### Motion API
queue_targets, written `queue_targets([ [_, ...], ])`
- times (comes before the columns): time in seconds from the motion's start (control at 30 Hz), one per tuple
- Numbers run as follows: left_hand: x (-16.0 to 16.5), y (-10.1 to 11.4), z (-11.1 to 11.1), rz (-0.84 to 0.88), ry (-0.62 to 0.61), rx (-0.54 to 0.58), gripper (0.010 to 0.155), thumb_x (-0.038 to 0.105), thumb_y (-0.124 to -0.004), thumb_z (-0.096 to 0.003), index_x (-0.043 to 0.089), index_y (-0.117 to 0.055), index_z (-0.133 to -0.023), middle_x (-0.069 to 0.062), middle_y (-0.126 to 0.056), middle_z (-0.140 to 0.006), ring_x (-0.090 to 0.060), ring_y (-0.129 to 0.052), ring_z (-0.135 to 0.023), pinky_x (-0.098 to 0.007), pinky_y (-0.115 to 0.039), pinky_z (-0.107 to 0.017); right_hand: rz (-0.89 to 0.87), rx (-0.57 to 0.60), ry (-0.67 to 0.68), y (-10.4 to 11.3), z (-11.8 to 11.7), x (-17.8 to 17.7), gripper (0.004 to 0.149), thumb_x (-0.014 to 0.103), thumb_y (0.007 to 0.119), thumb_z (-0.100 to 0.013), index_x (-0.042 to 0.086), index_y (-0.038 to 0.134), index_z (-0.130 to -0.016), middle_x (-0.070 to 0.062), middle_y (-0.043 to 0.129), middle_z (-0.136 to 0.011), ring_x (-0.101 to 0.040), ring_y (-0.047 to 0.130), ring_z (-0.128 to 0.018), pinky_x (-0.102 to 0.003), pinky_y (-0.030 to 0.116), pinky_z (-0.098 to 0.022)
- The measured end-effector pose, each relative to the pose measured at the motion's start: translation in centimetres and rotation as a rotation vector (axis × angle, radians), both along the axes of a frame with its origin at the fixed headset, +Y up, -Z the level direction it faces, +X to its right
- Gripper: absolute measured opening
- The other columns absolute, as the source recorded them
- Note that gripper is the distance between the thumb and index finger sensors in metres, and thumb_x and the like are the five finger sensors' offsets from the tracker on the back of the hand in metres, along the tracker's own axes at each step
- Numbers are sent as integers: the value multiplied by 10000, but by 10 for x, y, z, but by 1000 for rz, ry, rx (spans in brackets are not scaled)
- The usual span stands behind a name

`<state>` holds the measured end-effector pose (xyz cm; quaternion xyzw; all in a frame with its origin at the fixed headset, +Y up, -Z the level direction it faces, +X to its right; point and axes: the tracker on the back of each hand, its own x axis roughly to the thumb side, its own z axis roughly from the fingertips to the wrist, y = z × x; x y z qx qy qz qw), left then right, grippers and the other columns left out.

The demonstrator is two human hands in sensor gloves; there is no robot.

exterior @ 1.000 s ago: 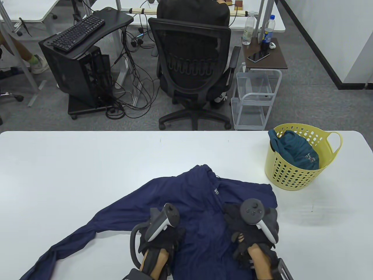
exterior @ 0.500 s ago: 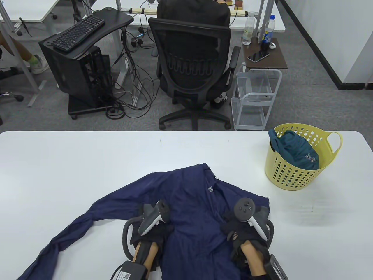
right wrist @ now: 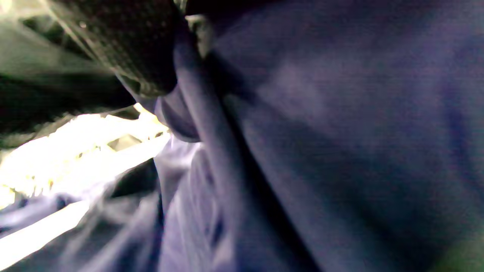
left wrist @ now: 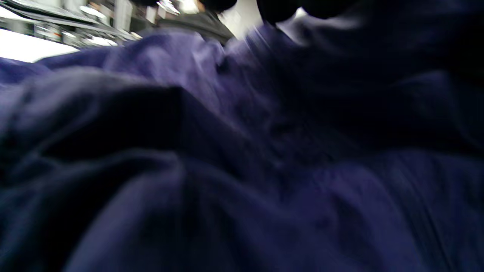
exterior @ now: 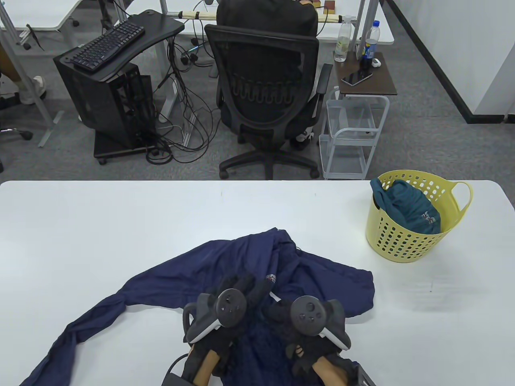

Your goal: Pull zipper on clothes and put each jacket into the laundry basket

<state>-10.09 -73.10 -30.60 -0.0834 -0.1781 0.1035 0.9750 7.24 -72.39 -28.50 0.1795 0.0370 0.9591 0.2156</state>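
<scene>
A navy jacket (exterior: pixel 322 277) lies rumpled on the white table (exterior: pixel 120 225), one sleeve (exterior: pixel 76 333) trailing to the front left. My left hand (exterior: pixel 241 287) rests on its middle with fingers spread. Just to the right, my right hand (exterior: pixel 281 315) is curled into the fabric, its fingers mostly hidden under the tracker. In the right wrist view a gloved finger (right wrist: pixel 128 49) presses against a fold of the jacket (right wrist: pixel 340 132). The left wrist view is blurred and filled with jacket cloth (left wrist: pixel 242 151). A yellow laundry basket (exterior: pixel 402 245) stands at the right, holding a teal garment (exterior: pixel 406 205).
The basket sits near the table's far right corner, with bare table between it and the jacket. Beyond the far edge are a black office chair (exterior: pixel 265 92), a small white cart (exterior: pixel 350 132) and a computer stand (exterior: pixel 108 80).
Both hands have moved inward from the jacket's sides to its middle, bunching the cloth. The left hand's fingers have spread out over the jacket. The basket has not moved.
</scene>
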Motion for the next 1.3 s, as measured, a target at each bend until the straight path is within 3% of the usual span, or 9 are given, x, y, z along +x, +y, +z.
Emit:
queue_targets([
  [0.13,3,-17,-5,-270,83,49,540,379,-647,-462,664,-581,-915,240,-489,-1180,-226,-478,-1108,-585,-492,-758,89,-153,114,-16,-3,-6,441,382,863,-450,325,865,-887,50,965,-806,-232,990,-591,-401,828,-463],
  [0.23,-3,-21,-8,-223,131,-15,539,355,-682,-454,517,-588,-960,244,-610,-1138,-205,-558,-1086,-575,-545,-731,-40,-271,82,-21,-12,12,561,579,758,-444,284,859,-911,-2,967,-858,-278,1017,-624,-410,852,-442],
  [0.33,-8,-22,-7,-182,162,-41,540,349,-695,-453,478,-583,-965,215,-644,-1130,-206,-583,-1076,-579,-559,-719,-177,-236,-113,-17,-23,38,553,529,760,-468,213,868,-910,-76,972,-856,-308,1059,-548,-425,874,-373],
  [0.43,-10,-24,-6,-172,173,-60,543,349,-695,-454,457,-566,-970,200,-641,-1131,-205,-583,-1077,-582,-564,-717,-117,-148,-277,-14,-27,56,511,473,797,-473,217,866,-909,-66,977,-849,-269,1077,-501,-395,885,-341],
  [0.6,-14,-28,-6,-44,168,-123,548,336,-699,-451,434,-560,-972,176,-619,-1133,-196,-564,-1082,-596,-547,-718,15,-140,-297,-22,-30,42,449,442,846,-461,298,884,-885,4,972,-857,-245,1041,-550,-384,856,-388],
  [0.83,-32,-27,-7,467,102,-332,544,311,-707,-454,435,-587,-969,181,-616,-1139,-202,-510,-1094,-629,-452,-727,78,-208,-315,-34,-41,20,581,549,762,-473,288,748,-993,-11,841,-997,-312,890,-774,-422,778,-527],
  [0.93,-36,-27,-7,573,48,-389,544,316,-707,-455,443,-588,-971,189,-612,-1142,-201,-504,-1097,-628,-448,-727,17,-239,-319,-39,-45,18,573,490,642,-509,251,678,-1028,-52,811,-1025,-354,836,-819,-468,735,-572],
  [1.1,-39,-28,-7,825,-22,-498,538,327,-708,-457,444,-611,-973,191,-641,-1140,-200,-497,-1102,-637,-424,-728,-154,-307,-284,-42,-46,21,643,494,590,-511,190,513,-1073,-78,739,-1080,-367,790,-884,-527,691,-625],
  [1.3,-46,-41,-8,1281,-51,-716,529,325,-699,-468,415,-631,-986,153,-712,-1124,-196,-524,-1094,-621,-440,-736,-680,-724,10,-54,-48,24,738,475,659,-527,110,349,-1088,-165,607,-1119,-434,710,-941,-625,598,-656],
])
